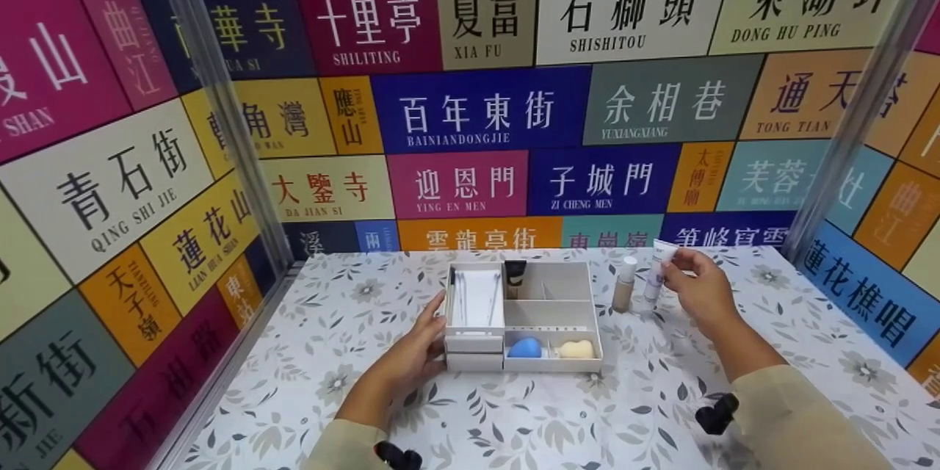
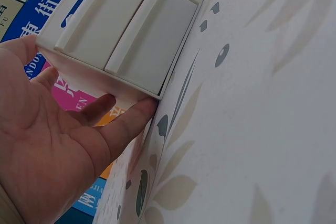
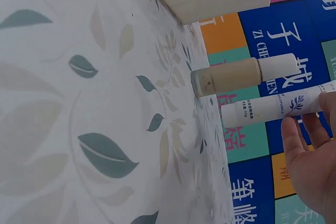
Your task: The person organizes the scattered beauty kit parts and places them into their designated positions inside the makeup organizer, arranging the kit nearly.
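Note:
A white desktop organizer (image 1: 477,361) with small drawers on its left side stands on the table. My left hand (image 1: 415,345) rests against its left side, fingers spread; in the left wrist view the thumb of that left hand (image 2: 58,129) touches the lower corner beside the drawer fronts (image 2: 152,40). To the right of the organizer, my right hand (image 1: 705,290) pinches a white squeeze tube (image 1: 656,279) near its upper end. The tube is upright, cap end down, beside a beige foundation bottle (image 3: 228,77) with a white cap.
In the organizer's compartments are a dark-capped tube (image 1: 515,277), a blue makeup sponge (image 1: 525,348) and a cream sponge (image 1: 576,349). Cotton swabs (image 1: 479,297) lie in the top left section. A leaf-patterned cloth (image 1: 514,418) covers the table, and sign-printed panels (image 1: 477,114) rise behind.

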The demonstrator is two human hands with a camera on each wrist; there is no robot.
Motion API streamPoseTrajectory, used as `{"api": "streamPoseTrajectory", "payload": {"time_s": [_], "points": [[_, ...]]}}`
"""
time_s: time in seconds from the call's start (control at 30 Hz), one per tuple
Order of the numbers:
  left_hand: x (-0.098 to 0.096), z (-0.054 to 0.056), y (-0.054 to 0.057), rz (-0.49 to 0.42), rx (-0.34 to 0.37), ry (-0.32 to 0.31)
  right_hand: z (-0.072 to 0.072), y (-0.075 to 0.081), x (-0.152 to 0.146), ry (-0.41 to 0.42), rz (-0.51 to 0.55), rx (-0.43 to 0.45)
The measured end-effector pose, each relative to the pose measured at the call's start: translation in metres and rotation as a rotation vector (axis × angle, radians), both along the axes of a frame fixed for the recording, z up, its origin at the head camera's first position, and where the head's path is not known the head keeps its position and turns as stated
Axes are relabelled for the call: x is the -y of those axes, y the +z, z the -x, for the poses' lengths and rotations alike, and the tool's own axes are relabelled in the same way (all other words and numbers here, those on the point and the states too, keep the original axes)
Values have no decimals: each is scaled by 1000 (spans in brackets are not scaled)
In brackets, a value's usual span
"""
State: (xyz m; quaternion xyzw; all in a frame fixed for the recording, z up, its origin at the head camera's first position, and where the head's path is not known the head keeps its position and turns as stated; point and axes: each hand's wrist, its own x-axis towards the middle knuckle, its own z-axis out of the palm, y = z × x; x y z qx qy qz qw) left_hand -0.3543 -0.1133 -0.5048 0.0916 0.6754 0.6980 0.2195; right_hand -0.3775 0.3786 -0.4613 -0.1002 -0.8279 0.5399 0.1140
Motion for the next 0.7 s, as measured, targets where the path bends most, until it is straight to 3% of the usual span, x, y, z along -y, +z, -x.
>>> {"api": "streamPoseTrajectory", "payload": {"time_s": [0.5, 0.7], "points": [[1, 2, -1, 8, 15, 8, -19, 20, 27, 76, 37, -72], [0, 1, 1, 16, 14, 9, -23, 32, 47, 127, 64, -146]]}}
